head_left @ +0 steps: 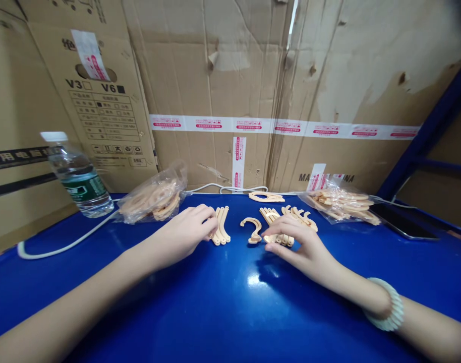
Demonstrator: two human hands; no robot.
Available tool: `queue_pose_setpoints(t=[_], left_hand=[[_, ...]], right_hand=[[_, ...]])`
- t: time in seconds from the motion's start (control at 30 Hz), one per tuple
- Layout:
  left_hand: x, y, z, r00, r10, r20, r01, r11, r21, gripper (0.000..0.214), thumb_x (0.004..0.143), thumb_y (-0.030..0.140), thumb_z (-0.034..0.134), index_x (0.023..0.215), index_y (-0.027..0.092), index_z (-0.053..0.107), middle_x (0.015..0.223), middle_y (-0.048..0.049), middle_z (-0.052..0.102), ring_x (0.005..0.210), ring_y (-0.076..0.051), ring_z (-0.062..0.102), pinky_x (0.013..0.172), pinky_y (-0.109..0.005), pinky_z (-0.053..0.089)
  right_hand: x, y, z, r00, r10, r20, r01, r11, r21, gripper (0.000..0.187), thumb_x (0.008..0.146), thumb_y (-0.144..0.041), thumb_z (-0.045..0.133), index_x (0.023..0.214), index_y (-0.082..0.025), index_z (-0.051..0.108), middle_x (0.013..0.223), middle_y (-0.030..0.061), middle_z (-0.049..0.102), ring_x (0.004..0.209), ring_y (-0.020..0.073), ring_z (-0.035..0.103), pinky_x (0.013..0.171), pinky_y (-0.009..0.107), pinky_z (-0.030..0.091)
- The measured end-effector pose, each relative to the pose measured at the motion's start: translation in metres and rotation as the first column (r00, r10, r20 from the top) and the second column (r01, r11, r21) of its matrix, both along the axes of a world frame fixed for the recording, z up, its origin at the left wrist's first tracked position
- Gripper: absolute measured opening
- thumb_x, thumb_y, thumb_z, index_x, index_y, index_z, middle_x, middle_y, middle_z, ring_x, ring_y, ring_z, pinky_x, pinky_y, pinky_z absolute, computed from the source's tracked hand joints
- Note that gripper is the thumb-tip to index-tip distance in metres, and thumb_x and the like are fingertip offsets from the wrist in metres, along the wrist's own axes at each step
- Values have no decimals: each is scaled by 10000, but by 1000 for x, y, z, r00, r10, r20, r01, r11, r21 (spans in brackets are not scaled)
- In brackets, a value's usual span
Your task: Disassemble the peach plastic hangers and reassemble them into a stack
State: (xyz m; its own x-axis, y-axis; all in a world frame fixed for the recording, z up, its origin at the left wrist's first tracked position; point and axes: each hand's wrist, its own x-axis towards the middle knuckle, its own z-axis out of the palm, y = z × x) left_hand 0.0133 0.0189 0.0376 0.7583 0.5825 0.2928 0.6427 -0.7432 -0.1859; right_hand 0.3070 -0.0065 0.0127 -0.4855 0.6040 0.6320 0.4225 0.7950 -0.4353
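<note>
My left hand (190,229) has its fingers bent together at the left edge of a row of curved wooden strips (223,227) with holes in their ends. Its fingertips are partly hidden, but they close on the nearest strip. A wooden hook (254,229) lies between my hands on the blue tabletop. Over a second row of wooden strips (269,215), my right hand (304,247) holds its thumb and index finger apart, around the row's near left end. Several small wooden hooks (300,217) lie just behind that hand, partly covered by it.
Clear bags of wooden parts lie at left (151,199) and right (342,201). A water bottle (81,181) stands far left, near a white cable (69,247). A dark phone (404,222) lies right. Wooden parts (266,196) sit before the cardboard (215,91) at the back.
</note>
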Motion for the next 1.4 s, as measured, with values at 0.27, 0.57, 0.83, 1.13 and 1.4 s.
queue_pose_setpoints(t=[0.27, 0.57, 0.83, 1.13, 1.4], left_hand=[[6, -8, -3, 994, 50, -95, -50, 999, 0, 286, 860, 17, 443, 1032, 177, 607, 1023, -94, 629, 928, -238, 594, 795, -340, 477], [13, -21, 1, 977, 199, -72, -209, 961, -184, 288, 858, 65, 419, 1086, 161, 566, 1011, -100, 643, 916, -245, 642, 782, -336, 515], [35, -34, -4, 987, 157, -22, -158, 980, -119, 263, 917, 197, 462, 1150, 158, 579, 1146, -121, 623, 1094, -292, 572, 892, -425, 498], [46, -52, -27, 967, 249, 44, -239, 957, -165, 594, 959, 534, 385, 1395, 143, 486, 1487, -170, 437, 1375, -360, 381, 1085, -553, 359], [45, -57, -45, 933, 346, 104, -318, 923, -216, 735, 924, 670, 308, 1483, 196, 358, 1558, -83, 283, 1429, -324, 290, 1146, -517, 303]], right_hand=[[1, 4, -3, 999, -43, 33, 41, 997, 64, 139, 890, -238, 670, 1027, -243, 689, 1009, 59, 630, 988, 222, 579, 882, 382, 457], [-10, 22, -8, 996, -45, 77, 39, 996, 79, 108, 885, -252, 672, 980, -215, 710, 1022, 78, 625, 1002, 236, 573, 887, 418, 474], [-15, 27, -5, 963, -80, 257, 35, 984, 173, 181, 888, -287, 666, 1051, -221, 707, 1080, 95, 625, 1052, 254, 555, 934, 459, 454], [67, 39, 41, 897, -110, 428, 118, 993, 9, 464, 926, -450, 574, 1346, -256, 538, 1347, 110, 537, 1256, 299, 480, 1045, 502, 400], [85, 34, 48, 733, 8, 680, 257, 922, -289, 598, 795, -214, 718, 1361, -303, 544, 1533, 70, 351, 1371, 321, 372, 1116, 466, 328]])
